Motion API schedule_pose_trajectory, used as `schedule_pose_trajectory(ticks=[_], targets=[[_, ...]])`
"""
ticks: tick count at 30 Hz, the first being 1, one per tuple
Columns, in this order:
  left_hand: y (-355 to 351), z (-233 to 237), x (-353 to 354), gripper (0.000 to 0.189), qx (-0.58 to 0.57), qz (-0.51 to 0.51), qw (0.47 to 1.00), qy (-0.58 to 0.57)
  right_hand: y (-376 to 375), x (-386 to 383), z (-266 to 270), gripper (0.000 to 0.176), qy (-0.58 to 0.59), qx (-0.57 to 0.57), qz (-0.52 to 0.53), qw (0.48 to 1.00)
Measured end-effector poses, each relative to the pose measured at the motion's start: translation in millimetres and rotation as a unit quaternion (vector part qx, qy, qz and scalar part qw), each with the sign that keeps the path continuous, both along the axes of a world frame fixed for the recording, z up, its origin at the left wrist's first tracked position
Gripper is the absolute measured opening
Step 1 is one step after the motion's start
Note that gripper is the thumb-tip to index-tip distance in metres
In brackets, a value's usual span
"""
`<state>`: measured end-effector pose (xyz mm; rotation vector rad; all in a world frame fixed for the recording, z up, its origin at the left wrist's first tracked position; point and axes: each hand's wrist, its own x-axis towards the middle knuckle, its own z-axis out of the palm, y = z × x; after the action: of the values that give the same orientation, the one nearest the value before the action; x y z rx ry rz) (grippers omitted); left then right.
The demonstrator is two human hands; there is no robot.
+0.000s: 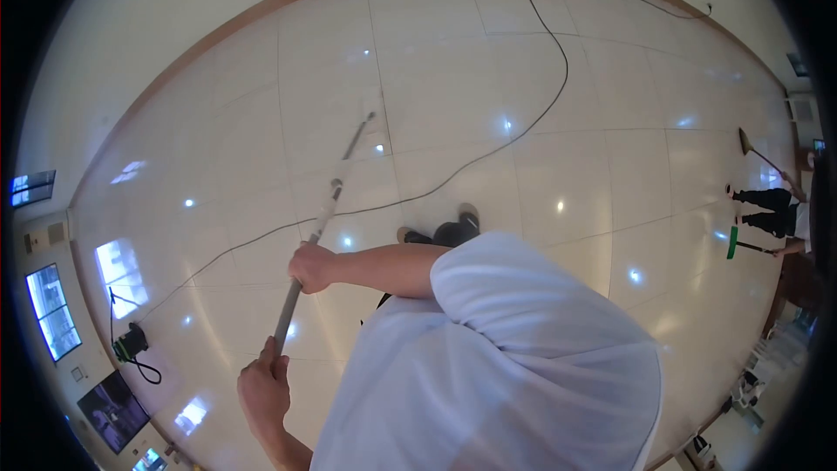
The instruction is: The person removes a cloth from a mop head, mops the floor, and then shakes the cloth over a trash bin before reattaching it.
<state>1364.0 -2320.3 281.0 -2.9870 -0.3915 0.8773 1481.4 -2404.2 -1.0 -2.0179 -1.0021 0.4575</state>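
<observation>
A long grey pole, like a mop handle, slants from my hands out to the floor ahead. Its far end has a small dark joint, and a pale head there blends into the floor, so I cannot make out its shape. My right hand is wrapped round the middle of the pole, arm stretched across my body. Lower down, my left hand grips the near end. A black cable runs along the floor and passes beneath the pole. My shoes stand just on the near side of that cable.
The cable leads from a green and black machine at left to the wall at upper right. Another person at far right holds a broom and a green-headed tool. Glossy floor tiles reach the brown skirting.
</observation>
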Motion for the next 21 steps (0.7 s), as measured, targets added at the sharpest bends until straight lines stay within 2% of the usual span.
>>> schedule_pose_trajectory(ticks=[4,6,7,10,11,12,14,15,16,19,20,21], targets=[[-17.4,21.8,7.1,0.041,0.003,-0.018,1.000,0.012,-26.1,-2.7,32.3,0.007,0.004,-0.031,0.015,0.999],[-22.5,30.5,6.7,0.043,-0.053,-0.062,0.997,0.012,-58.2,-20.3,37.8,0.009,0.002,-0.058,-0.046,0.997],[-32.3,32.5,13.5,0.044,-0.065,-0.062,0.995,0.050,-78.9,-31.4,33.0,0.009,0.019,-0.082,-0.066,0.994],[-72.1,-15.4,19.9,0.042,-0.132,-0.151,0.978,0.057,-168.2,-61.2,-7.9,0.013,0.071,-0.151,-0.139,0.976],[-96.0,-41.9,18.6,0.042,-0.134,-0.191,0.971,0.051,-204.9,-71.8,-37.4,0.018,0.041,-0.178,-0.150,0.972],[-121.7,-67.7,13.7,0.043,-0.143,-0.206,0.966,0.055,-245.8,-78.5,-42.8,0.024,0.058,-0.212,-0.166,0.961],[-174.9,-105.3,-2.2,0.042,-0.169,-0.248,0.953,0.031,-321.1,-92.7,-51.0,0.025,0.021,-0.243,-0.173,0.954],[-251.7,-136.5,10.0,0.041,-0.162,-0.247,0.955,0.027,-393.3,-72.1,-79.5,0.025,0.017,-0.240,-0.175,0.955],[-276.2,-142.0,2.9,0.039,-0.156,-0.248,0.956,0.026,-417.9,-75.2,-84.9,0.025,0.007,-0.248,-0.159,0.955],[-287.8,-123.8,-17.2,0.037,-0.130,-0.224,0.966,0.020,-429.1,-93.8,-83.3,0.022,-0.032,-0.213,-0.151,0.965],[-281.7,-114.4,-35.7,0.036,-0.131,-0.191,0.973,0.009,-416.5,-101.6,-59.7,0.027,0.027,-0.219,-0.139,0.965],[-280.2,-93.5,-54.3,0.036,-0.089,-0.179,0.979,0.026,-400.4,-114.0,-54.3,0.025,0.038,-0.194,-0.127,0.972]])
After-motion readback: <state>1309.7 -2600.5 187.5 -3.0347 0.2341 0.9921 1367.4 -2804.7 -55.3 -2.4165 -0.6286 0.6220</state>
